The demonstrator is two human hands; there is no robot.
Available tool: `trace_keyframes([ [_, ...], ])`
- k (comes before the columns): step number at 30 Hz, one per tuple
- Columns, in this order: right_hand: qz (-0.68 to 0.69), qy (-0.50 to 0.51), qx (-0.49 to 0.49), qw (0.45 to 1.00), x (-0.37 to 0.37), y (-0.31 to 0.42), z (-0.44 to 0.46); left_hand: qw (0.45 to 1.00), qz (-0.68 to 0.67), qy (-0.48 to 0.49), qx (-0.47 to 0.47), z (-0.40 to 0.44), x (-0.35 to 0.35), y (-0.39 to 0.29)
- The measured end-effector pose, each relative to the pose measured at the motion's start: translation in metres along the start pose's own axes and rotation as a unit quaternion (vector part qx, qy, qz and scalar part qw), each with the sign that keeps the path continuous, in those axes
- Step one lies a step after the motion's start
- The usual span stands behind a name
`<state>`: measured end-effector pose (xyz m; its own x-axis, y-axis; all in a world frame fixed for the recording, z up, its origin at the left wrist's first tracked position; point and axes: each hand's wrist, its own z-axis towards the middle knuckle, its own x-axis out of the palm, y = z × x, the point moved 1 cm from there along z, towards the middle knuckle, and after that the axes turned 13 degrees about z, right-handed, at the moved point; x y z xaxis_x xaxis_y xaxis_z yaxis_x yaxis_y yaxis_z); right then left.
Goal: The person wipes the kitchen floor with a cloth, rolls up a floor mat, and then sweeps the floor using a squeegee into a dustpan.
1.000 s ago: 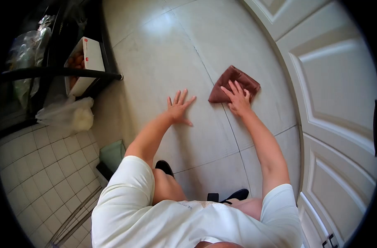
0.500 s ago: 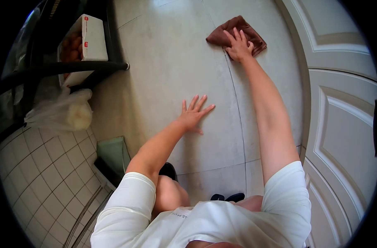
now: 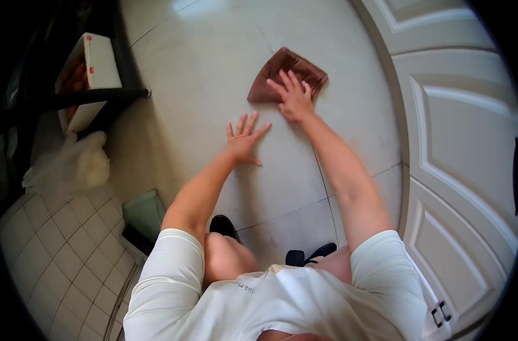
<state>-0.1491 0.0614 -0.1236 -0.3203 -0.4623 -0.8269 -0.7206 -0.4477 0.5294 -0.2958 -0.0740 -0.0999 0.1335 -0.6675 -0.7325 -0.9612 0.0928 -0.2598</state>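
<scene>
A folded brown cloth lies on the light tiled floor ahead of me. My right hand rests palm down on its near edge, fingers stretched out and spread, pressing on the fabric rather than wrapped round it. Nearer to me and to the left, my left hand is planted on bare floor with its fingers wide apart and nothing in it. A small gap separates it from the cloth. Both palms are hidden from above.
White panelled cabinet doors line the right. At left, a dark rack holds a white box with brownish round items. A plastic bag hangs below, near a green dustpan-like object. Black shoes are under me.
My right hand has drawn the cloth toward me, and the cloth has turned somewhat. My left hand stays spread on the floor. The whole view has shifted a little.
</scene>
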Motion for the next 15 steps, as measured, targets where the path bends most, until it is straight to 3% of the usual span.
trace_keyframes([
  [5,0.040,-0.010,0.036,0.999,-0.004,-0.008,-0.099,0.999,0.052,-0.006,-0.002,0.001,0.008,-0.002],
  [7,0.045,-0.012,0.046,0.998,-0.005,-0.022,-0.142,0.998,0.024,-0.065,0.000,-0.005,0.005,-0.004],
  [9,0.044,-0.032,0.100,0.994,-0.008,-0.045,-0.186,0.995,0.041,-0.094,0.016,-0.008,0.016,0.002],
  [12,0.020,-0.090,0.210,0.973,-0.009,-0.089,-0.262,0.989,0.055,-0.116,-0.067,-0.020,0.026,-0.001],
  [13,0.020,-0.112,0.257,0.960,-0.009,-0.104,-0.288,0.990,0.055,-0.114,-0.063,-0.023,0.025,-0.005],
  [15,0.019,-0.187,0.385,0.903,-0.009,-0.128,-0.340,0.981,0.012,-0.110,-0.157,-0.026,0.024,-0.008],
])
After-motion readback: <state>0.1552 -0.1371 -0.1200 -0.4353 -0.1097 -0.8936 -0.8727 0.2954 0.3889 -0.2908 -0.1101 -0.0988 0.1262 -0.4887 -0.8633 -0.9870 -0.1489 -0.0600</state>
